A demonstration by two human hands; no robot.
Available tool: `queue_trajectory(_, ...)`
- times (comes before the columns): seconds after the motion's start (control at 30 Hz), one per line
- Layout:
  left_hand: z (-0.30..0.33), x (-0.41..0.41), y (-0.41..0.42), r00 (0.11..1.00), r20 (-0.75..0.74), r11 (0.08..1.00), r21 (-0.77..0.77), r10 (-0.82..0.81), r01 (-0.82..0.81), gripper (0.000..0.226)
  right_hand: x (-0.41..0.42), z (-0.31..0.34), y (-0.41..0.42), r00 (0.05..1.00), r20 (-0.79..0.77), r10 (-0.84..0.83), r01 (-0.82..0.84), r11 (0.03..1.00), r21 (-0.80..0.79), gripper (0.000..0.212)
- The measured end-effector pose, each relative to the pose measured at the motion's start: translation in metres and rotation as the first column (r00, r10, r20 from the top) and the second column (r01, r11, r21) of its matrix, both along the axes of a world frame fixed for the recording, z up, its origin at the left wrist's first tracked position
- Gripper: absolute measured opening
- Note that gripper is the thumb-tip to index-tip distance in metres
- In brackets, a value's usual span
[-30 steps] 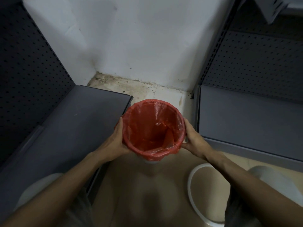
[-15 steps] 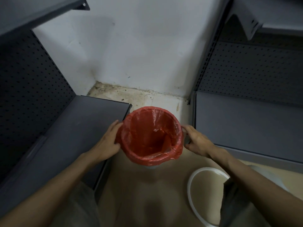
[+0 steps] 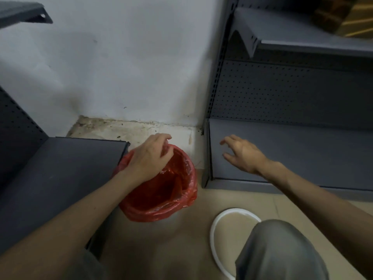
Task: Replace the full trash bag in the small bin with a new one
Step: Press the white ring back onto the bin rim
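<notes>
The left hand (image 3: 148,156) pinches the red bag (image 3: 161,190) at the far rim, the right hand (image 3: 243,153) is open beside it; better to smooth it evenly.

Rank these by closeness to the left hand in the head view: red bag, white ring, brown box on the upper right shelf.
1. red bag: under the left hand, whose fingers are on its far rim.
2. white ring: on the floor, lower right, by the knee.
3. brown box: top right shelf, farthest.
</notes>
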State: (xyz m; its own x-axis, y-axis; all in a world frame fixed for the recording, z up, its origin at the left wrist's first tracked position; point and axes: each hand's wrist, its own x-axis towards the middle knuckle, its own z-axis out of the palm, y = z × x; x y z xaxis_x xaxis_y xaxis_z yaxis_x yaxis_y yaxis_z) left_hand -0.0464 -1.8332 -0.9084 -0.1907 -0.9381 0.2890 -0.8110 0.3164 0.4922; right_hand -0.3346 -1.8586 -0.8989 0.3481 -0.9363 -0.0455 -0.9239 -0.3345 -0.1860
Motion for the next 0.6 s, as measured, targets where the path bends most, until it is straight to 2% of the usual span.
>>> queue_trajectory(0.27, -0.041, -0.094, -0.011, 0.978, -0.02, 0.977, -0.043, -0.209, 0.208, 0.032, -0.067, -0.043, 0.037, 0.984, 0.019, -0.177, 0.178, 0.984, -0.028, 0.038)
queue_trajectory(0.6, -0.134, -0.178, 0.037, 0.957, 0.043, 0.954, -0.086, -0.286, 0.288, 0.034, -0.115, -0.152, 0.119, 0.922, 0.086, -0.379, 0.386, 0.918, -0.092, 0.038)
